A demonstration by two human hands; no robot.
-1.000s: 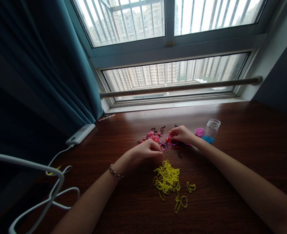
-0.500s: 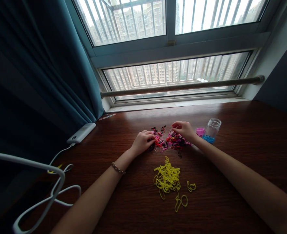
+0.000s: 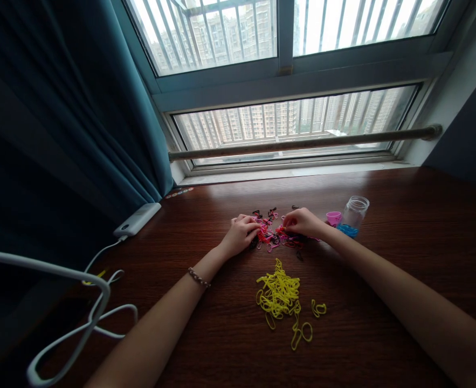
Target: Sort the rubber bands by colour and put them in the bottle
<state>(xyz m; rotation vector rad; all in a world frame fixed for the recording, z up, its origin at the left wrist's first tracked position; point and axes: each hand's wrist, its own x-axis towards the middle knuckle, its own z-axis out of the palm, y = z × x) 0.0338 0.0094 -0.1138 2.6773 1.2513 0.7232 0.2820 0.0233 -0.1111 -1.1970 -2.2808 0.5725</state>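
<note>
A mixed pile of small pink, red and black rubber bands [image 3: 268,234] lies on the dark wooden table. At its left edge rests my left hand [image 3: 241,235], fingers curled and closed, the fingertips touching the bands. My right hand [image 3: 301,222] reaches in from the right, its fingers pinched together and pointing down among the bands. What either pinch holds is too small to make out. Nearer to me is a separate heap of yellow rubber bands [image 3: 278,293], with a few loose yellow bands [image 3: 318,308] to its right.
Beyond my right wrist stand a clear jar [image 3: 356,211], a small pink cup [image 3: 333,218] and some blue bands [image 3: 347,230]. A white power strip [image 3: 138,220] sits at the left by the curtain [image 3: 140,134], its white cable [image 3: 100,302] looping over the table's left side.
My right hand has come down and slightly nearer into the mixed pile, covering part of it. A black band now shows just behind that hand. My left hand stays nearly in place.
</note>
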